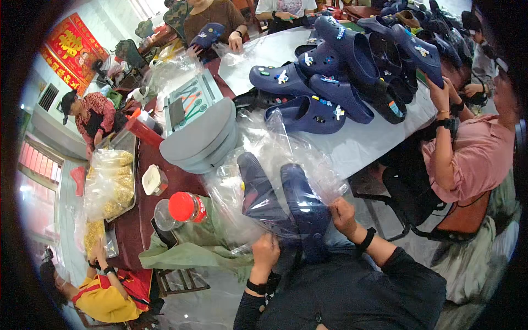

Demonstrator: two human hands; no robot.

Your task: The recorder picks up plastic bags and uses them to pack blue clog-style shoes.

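A pair of navy clogs lies right in front of me: the left clog and the right clog, both at least partly inside a clear plastic bag. My left hand is closed on the near left edge of this bag. On the other side, my right hand grips the bag's right edge, fingers curled. The heel of the right clog shows between my hands, close to my body. Beyond the bag rises a pile of navy clogs with small decorations on them.
Left of the bag are a red-lidded jar, a green cloth, a white tub and stacked grey trays. A co-worker at the right holds a clog. Other people sit around the tables, one beside bags of yellow pieces.
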